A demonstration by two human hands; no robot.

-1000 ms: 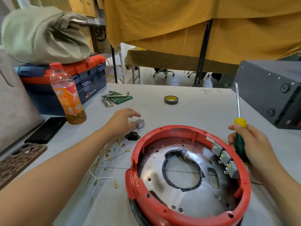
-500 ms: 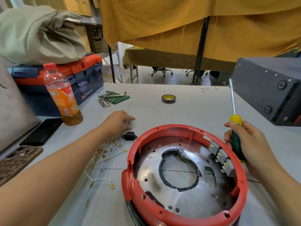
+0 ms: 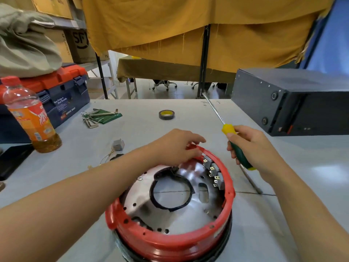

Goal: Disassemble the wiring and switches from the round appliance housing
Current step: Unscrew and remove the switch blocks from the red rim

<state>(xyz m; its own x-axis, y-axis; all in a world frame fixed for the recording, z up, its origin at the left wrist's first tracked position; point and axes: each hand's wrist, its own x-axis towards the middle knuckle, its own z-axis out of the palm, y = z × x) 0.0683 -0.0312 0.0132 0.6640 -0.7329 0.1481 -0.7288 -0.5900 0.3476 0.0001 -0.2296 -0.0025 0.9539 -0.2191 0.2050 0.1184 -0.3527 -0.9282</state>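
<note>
The round red housing (image 3: 170, 241) sits on the table right in front of me, its shiny metal plate and a black ring showing inside. Three grey switches (image 3: 213, 171) with brass terminals are mounted on its inner right wall. My left hand (image 3: 175, 146) reaches over the housing and holds its far rim, fingers outside and thumb inside. To the right of the rim, my right hand (image 3: 253, 148) grips a green-and-yellow screwdriver (image 3: 228, 129), shaft pointing up and away. A removed grey switch (image 3: 118, 145) and loose wires (image 3: 105, 159) lie left of the housing, partly hidden by my forearm.
An orange drink bottle (image 3: 32, 118) stands at the left in front of a blue-and-orange toolbox (image 3: 66, 95). Hex keys on a green pouch (image 3: 102, 116) and a roll of black tape (image 3: 166, 114) lie farther back. A large black box (image 3: 294, 103) fills the right rear.
My left hand let go of the small grey switch on the table and moved right onto the housing's far rim. My right hand tilted the screwdriver shaft to the left.
</note>
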